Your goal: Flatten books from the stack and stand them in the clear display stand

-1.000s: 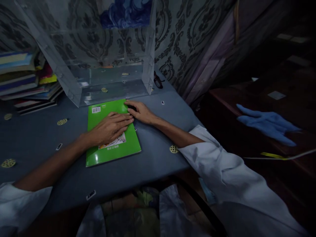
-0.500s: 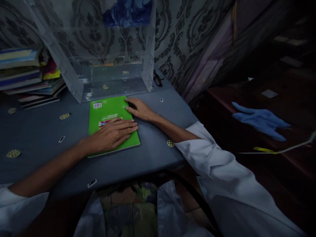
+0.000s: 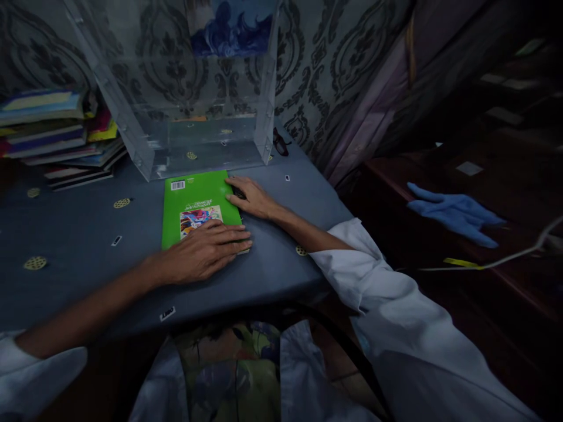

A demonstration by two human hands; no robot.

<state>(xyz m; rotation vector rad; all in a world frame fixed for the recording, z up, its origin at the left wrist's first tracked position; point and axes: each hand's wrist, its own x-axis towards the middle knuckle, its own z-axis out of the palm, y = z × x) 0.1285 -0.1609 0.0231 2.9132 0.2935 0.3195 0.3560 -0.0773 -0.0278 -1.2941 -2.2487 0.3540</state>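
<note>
A green book (image 3: 202, 190) with a barcode and a colourful picture on its cover lies flat on the table. My left hand (image 3: 211, 249) rests across the book's near edge, palm down and fingers stretched out, hiding part of the cover. At the book's far right edge is my right hand (image 3: 251, 196), its fingertips touching the cover and its thumb apart from the fingers. Behind the book stands a clear acrylic rack (image 3: 206, 167), close to its far edge.
Stacked books (image 3: 61, 140) stand at the left on the grey patterned tablecloth (image 3: 83, 281). Dark glasses (image 3: 280, 143) lie right of the rack. A blue glove (image 3: 457, 214) and a pale cable (image 3: 514, 258) are on the dark surface at the right.
My left hand has slid toward me over the cover, uncovering more of the picture and reaching the near edge. My right hand stays at the far right edge. The view has shifted slightly.
</note>
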